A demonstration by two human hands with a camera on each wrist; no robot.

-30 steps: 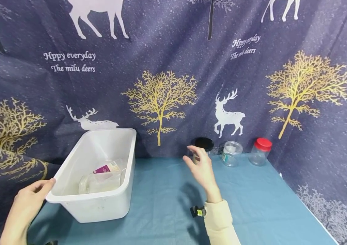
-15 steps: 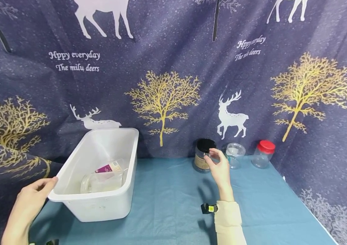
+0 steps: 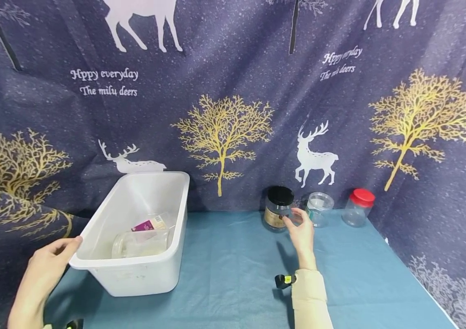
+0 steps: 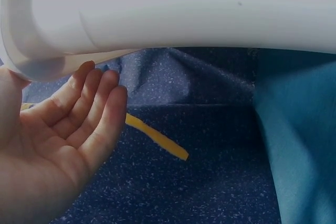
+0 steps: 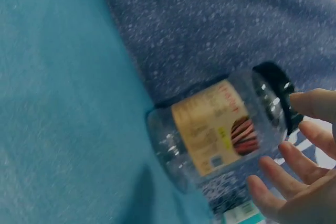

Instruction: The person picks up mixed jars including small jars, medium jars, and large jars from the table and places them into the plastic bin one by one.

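A white plastic tub (image 3: 138, 278) stands at the left of the table. My left hand (image 3: 46, 265) holds its near left corner by the rim; in the left wrist view, the hand's fingers (image 4: 97, 106) are bent under the tub's edge. Inside the tub lie a clear jar (image 3: 144, 243) on its side and a clear container with a purple label (image 3: 144, 225). My right hand (image 3: 303, 232) is beside a clear jar with a black lid (image 3: 275, 214), fingers spread and not wrapped round it. In the right wrist view, the jar's beige label (image 5: 215, 127) faces the camera.
To the right of the black-lidded jar stand a clear jar (image 3: 319, 211) with a green label, partly behind my right hand, and a red-lidded jar (image 3: 356, 211). A dark blue curtain (image 3: 233, 68) with deer and trees hangs directly behind. Teal cloth (image 3: 228, 274) covers the table.
My right hand has moved right, from in front of the black-lidded jar to its right side, uncovering the jar. My left hand stays at the tub's rim. The head view has shifted slightly.
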